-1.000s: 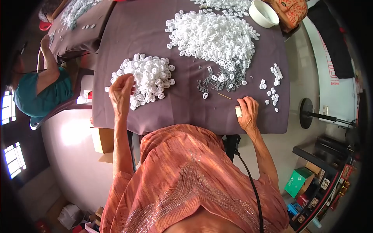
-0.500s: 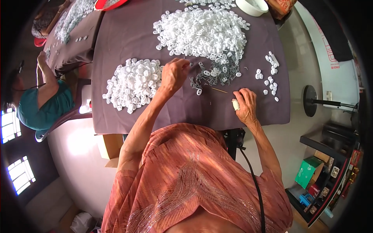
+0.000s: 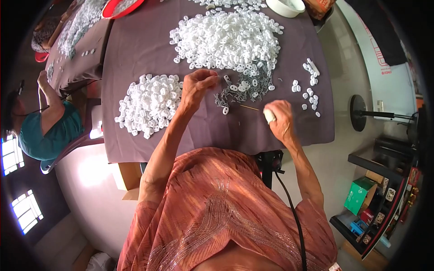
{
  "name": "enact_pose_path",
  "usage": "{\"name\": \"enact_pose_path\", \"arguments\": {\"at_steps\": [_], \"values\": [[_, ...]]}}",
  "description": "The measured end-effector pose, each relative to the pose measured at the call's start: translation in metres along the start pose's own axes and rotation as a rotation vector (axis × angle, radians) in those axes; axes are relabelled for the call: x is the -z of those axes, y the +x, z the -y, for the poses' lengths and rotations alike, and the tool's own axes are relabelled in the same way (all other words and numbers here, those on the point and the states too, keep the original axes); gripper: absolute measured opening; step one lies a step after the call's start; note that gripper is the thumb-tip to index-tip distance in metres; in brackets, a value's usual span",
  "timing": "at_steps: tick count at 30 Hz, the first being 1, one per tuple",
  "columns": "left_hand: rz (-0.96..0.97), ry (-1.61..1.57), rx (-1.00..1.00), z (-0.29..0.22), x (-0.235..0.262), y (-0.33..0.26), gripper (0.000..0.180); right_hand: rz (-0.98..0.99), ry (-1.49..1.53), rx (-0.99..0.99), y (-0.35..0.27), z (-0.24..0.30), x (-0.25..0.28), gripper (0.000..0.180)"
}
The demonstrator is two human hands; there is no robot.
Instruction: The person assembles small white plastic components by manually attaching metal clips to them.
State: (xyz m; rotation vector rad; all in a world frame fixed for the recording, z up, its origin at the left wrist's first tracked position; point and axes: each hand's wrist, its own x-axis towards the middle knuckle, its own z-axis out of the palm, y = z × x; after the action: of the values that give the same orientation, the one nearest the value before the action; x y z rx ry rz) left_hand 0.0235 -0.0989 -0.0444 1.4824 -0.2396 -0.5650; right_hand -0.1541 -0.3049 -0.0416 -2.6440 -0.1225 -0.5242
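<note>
My left hand (image 3: 197,88) is over the cloth between two heaps of small white plastic pieces with oval holes. Its thumb and fingers are pinched together; anything between them is too small to make out. Close to its wrist lies the smaller heap (image 3: 147,106); beyond it spreads the larger heap (image 3: 228,40). My right hand (image 3: 280,118), slightly blurred, is curled closed at the right, with a whitish wrap or piece (image 3: 269,115) at its thumb. A thin yellowish stick (image 3: 249,107) lies just left of it. Small grey metal pins (image 3: 242,94) are scattered between the hands, with a few white pieces among them.
A dark brown cloth covers the table (image 3: 217,131). Loose white pieces (image 3: 310,95) lie along its right side. At the far edge are a white bowl (image 3: 285,8) and a red basin (image 3: 120,8). A person in a teal top (image 3: 52,131) sits at another table on the left.
My right hand has lifted a little and its fingers have curled in more. My left hand stays pinched in nearly the same place. The whole view has shifted slightly.
</note>
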Motion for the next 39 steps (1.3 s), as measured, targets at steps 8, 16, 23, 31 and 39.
{"name": "enact_pose_path", "arguments": {"at_steps": [8,16,23,31,39], "values": [[-0.057,-0.263,-0.076,-0.033,-0.016,-0.031,0.010,0.079,0.780,-0.342,0.107,0.049,-0.014,0.015],[-0.088,-0.003,-0.146,-0.044,-0.021,-0.037,0.013,0.138,0.686,-0.285,0.121,0.057,-0.017,0.013],[-0.018,0.056,0.035,-0.042,-0.013,-0.026,0.016,0.095,0.658,-0.142,0.120,0.048,-0.023,0.018],[0.001,-0.481,0.209,-0.016,-0.006,-0.017,0.012,0.122,0.703,-0.197,0.122,0.036,-0.034,0.021],[-0.061,-0.483,0.143,-0.014,-0.005,-0.019,0.010,0.150,0.574,-0.129,0.125,0.039,-0.042,0.022]]}}
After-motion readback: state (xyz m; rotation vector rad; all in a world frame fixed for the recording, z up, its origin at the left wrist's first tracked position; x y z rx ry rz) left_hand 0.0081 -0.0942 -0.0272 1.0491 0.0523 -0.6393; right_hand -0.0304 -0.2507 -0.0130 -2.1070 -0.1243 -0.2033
